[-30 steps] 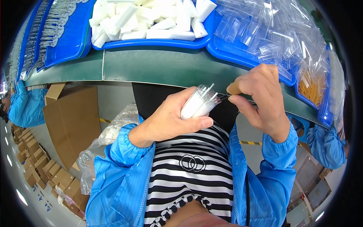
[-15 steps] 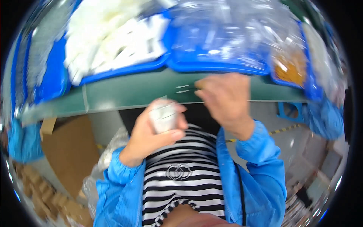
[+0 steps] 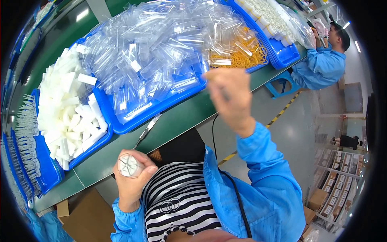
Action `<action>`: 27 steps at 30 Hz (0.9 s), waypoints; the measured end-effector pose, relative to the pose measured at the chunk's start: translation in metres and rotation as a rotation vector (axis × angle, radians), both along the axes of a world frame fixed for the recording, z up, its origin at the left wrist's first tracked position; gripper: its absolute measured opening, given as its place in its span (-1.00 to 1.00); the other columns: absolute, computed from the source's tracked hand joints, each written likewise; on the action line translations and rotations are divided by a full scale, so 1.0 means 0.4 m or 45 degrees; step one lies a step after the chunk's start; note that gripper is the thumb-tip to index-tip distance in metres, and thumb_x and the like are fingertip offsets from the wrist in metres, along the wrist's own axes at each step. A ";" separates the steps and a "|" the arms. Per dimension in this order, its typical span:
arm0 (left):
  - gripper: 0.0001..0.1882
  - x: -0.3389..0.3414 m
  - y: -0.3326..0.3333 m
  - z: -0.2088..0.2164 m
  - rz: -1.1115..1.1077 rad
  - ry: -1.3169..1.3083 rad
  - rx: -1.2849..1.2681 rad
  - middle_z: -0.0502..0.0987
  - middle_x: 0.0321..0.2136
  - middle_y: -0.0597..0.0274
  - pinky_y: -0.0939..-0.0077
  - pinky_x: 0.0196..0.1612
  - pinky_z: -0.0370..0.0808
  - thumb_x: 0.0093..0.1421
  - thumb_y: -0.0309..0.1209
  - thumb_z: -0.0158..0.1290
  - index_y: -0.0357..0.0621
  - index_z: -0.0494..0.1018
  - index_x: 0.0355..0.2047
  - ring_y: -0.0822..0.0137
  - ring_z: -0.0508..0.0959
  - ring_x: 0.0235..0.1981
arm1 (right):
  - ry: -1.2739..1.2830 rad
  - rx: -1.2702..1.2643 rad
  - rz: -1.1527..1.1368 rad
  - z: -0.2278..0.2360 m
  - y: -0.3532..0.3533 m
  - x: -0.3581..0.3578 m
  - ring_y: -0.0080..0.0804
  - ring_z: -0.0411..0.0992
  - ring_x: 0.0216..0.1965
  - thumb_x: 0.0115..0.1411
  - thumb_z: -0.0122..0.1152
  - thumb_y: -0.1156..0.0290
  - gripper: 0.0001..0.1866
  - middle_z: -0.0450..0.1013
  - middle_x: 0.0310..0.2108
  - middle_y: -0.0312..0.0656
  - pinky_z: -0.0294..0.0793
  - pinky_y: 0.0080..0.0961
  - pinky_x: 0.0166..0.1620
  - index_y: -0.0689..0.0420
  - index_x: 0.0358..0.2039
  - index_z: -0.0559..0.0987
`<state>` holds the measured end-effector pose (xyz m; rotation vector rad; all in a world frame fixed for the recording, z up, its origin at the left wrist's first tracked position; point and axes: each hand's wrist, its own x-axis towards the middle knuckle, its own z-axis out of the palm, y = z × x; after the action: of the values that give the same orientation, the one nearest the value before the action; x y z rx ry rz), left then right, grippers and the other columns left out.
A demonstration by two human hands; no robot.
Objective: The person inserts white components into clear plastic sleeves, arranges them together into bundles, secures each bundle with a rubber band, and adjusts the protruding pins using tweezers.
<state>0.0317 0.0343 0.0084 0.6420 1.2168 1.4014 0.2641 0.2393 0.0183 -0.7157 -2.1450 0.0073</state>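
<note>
My left hand [image 3: 133,173] is wrapped round a white bundle [image 3: 129,165] in front of the bench edge. The bundle's round end faces up and shows wedge-shaped pieces meeting at the middle. My right hand [image 3: 231,94] is raised over the bench edge with its fingers curled in, somewhat blurred. Whatever its fingertips hold, if anything, cannot be made out. Beyond it lies a heap of yellow rubber bands [image 3: 248,52]. Nearby, a blue tray [image 3: 139,125] carries a pile of clear plastic sleeves [image 3: 141,52].
White blocks [image 3: 66,117] fill another blue tray at left, beside trays of small white-tipped parts [image 3: 27,141]. A slim tool [image 3: 148,129] lies at the edge of the green bench [image 3: 177,121]. Further right, a person in blue [image 3: 326,64] sits near a blue stool [image 3: 280,84].
The view has swung to the right, bringing the other person and the shelves in. My left hand with the bundle appears lower and further left. My right hand stays raised, fingers curled.
</note>
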 end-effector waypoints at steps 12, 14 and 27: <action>-0.73 0.008 0.092 0.011 -0.084 0.541 0.083 0.56 -0.06 -0.07 0.37 0.08 0.48 0.03 -0.66 0.26 -0.22 0.42 -0.30 0.25 0.54 -0.01 | -0.301 -0.384 -0.110 0.005 0.068 0.107 -0.30 0.38 -0.21 0.04 0.42 0.35 -0.80 0.49 -0.32 -0.29 0.23 -0.39 -0.14 0.07 -0.34 0.61; -0.73 0.010 0.085 0.003 -0.038 0.543 0.082 0.60 -0.16 -0.03 0.39 0.02 0.51 0.03 -0.66 0.25 -0.23 0.41 -0.30 0.27 0.59 -0.12 | -0.245 -0.411 -0.115 0.008 0.076 0.101 -0.29 0.38 -0.24 0.06 0.40 0.38 -0.85 0.49 -0.34 -0.27 0.27 -0.38 -0.15 0.10 -0.38 0.60; -0.86 0.045 0.085 -0.018 0.431 0.668 0.657 0.40 0.12 -0.05 0.15 0.28 0.29 0.28 -0.58 0.05 -0.24 0.37 -0.16 0.13 0.37 0.20 | 0.713 -0.720 0.486 0.025 -0.063 -0.176 -0.23 0.44 -0.32 0.11 0.32 0.32 -0.86 0.50 -0.43 -0.22 0.38 -0.30 -0.14 0.10 -0.46 0.60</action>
<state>0.0498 0.0684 0.0013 1.2660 1.4187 1.9341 0.1938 0.2140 0.0281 -0.5138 -1.6948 0.9364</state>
